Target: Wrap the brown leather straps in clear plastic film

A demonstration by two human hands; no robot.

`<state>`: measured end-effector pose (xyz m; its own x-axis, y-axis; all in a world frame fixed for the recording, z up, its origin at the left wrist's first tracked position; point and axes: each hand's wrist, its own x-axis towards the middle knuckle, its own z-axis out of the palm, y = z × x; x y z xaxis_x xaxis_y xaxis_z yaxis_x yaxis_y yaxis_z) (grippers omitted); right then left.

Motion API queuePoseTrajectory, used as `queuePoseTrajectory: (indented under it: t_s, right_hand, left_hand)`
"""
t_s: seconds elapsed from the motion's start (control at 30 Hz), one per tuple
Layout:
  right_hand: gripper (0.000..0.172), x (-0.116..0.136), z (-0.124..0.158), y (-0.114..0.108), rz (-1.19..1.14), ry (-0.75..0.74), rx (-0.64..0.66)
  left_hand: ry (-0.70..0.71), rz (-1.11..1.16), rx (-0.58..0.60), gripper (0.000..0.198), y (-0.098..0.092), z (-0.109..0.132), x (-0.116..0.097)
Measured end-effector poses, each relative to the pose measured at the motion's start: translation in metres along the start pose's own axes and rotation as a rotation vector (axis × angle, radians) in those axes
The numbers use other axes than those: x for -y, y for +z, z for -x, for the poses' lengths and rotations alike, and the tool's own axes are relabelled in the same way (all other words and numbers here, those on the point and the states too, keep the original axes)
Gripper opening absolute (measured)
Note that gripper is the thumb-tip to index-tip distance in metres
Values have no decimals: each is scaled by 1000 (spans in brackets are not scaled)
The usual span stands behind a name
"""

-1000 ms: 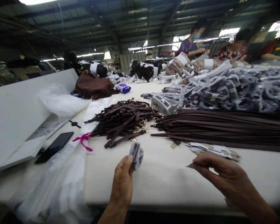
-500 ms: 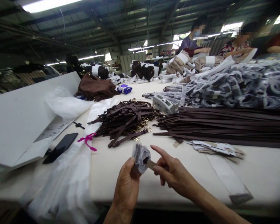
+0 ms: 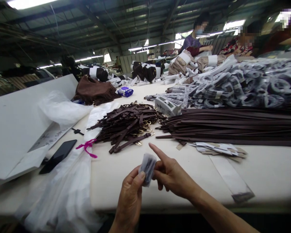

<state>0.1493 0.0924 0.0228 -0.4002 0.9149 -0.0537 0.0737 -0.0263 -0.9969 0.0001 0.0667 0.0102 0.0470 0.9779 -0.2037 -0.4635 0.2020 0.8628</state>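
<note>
A small rolled strap in cloudy plastic (image 3: pixel 147 169) is pinched between the thumb and fingers of my left hand (image 3: pixel 131 195), above the table's front part. My right hand (image 3: pixel 173 176) is at the roll's right edge, its index finger stretched out and its thumb and other fingers closed near the plastic. The roll hides what those fingertips hold, if anything. Just beyond my hands lies a heap of short dark brown straps with gold-coloured hooks (image 3: pixel 128 124).
Long brown straps (image 3: pixel 228 126), paper cards (image 3: pixel 215 149) and a grey tape dispenser (image 3: pixel 167 106) lie to the right. Wrapped coils (image 3: pixel 247 84) are piled behind. Plastic sleeves (image 3: pixel 70 191) with a pink tie (image 3: pixel 87 148) and a phone (image 3: pixel 59 156) are left. Co-workers stand across the table.
The roll has turned, so its wrapped side now faces me instead of its coiled end. The tan strip in my right fingers is no longer visible, and that hand has moved slightly left.
</note>
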Motion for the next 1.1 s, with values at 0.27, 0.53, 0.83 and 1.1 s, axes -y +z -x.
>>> queuePoseTrajectory:
  t_s: [0.27, 0.53, 0.83, 1.1]
  right_hand:
    - [77, -3, 4, -2, 10, -57, 30]
    - [73, -13, 14, -6, 37, -102, -71]
    - [45, -29, 37, -13, -176, 86, 43]
    - [16, -51, 50, -23, 134, 67, 53]
  left_hand:
    - [6, -66, 87, 27, -3, 7, 2]
    - [142, -220, 93, 23, 2, 13, 8]
    - [183, -526, 59, 21, -6, 10, 12]
    - [281, -712, 113, 12, -3, 3, 18]
